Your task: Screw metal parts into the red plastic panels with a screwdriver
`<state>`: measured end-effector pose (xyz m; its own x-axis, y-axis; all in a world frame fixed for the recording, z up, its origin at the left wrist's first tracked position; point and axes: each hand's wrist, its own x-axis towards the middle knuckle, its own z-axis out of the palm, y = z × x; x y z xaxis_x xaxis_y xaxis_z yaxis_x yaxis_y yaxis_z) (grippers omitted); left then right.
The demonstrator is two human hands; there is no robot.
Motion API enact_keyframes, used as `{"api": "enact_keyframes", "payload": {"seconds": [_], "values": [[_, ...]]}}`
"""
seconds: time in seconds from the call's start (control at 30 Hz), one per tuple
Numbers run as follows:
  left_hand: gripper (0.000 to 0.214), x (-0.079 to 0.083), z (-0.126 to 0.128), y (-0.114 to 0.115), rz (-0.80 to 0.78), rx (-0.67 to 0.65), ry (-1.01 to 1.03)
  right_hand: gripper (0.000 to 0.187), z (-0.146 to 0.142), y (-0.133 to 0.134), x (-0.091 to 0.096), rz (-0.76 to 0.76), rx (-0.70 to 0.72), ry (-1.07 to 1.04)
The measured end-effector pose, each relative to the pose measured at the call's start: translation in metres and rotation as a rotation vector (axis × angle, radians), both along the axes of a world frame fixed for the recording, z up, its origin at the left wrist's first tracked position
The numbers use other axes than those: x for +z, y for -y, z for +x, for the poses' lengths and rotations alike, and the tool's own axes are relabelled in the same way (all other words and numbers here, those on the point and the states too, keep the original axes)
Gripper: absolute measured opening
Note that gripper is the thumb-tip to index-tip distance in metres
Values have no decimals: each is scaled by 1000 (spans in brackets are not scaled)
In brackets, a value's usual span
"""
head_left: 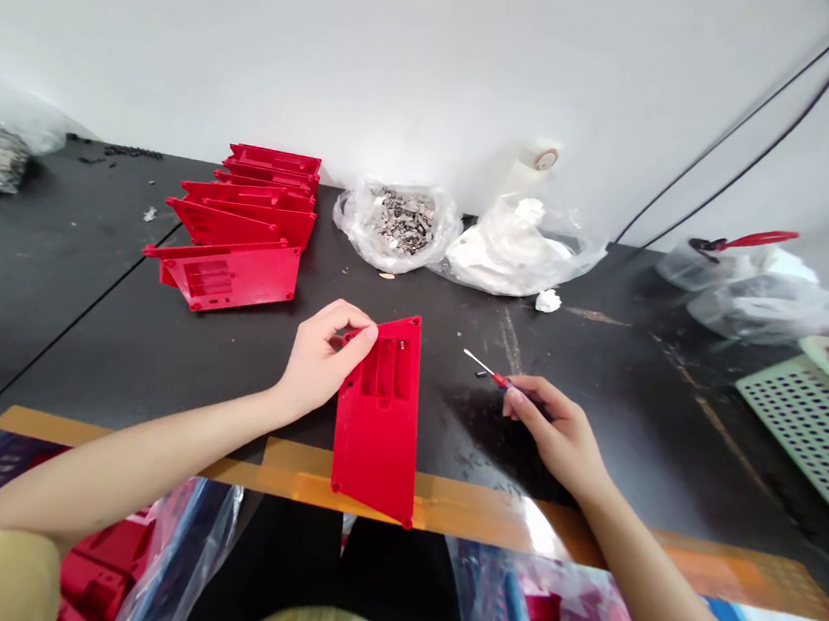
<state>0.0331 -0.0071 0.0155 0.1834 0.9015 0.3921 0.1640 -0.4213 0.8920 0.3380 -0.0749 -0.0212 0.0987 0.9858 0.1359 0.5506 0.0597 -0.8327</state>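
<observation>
A red plastic panel [377, 447] with battery-like slots near its far end lies at the table's front edge, its near corner reaching over the orange tape. My left hand [325, 355] pinches the panel's far left corner between thumb and fingers. A small metal piece [402, 344] shows in the panel's right slot. In my right hand [544, 422], to the right of the panel, is a small screwdriver [487, 367] with a red and dark handle, its thin shaft pointing left and away. Beside the shaft lies a small black piece [482, 374] on the table.
Several red panels [238, 274] stand in a row at back left. Along the wall are a bag of small metal parts [406, 221] and a bag of white material [508, 257]. A pale green basket [809, 419] is at right. Red parts [103, 565] fill crates below the edge.
</observation>
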Motion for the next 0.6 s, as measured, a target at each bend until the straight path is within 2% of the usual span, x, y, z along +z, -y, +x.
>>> {"api": "enact_keyframes", "payload": {"seconds": [0.6], "values": [[19, 1, 0, 1, 14, -1, -11, 35, -3, 0, -2, -42, 63, -85]]}}
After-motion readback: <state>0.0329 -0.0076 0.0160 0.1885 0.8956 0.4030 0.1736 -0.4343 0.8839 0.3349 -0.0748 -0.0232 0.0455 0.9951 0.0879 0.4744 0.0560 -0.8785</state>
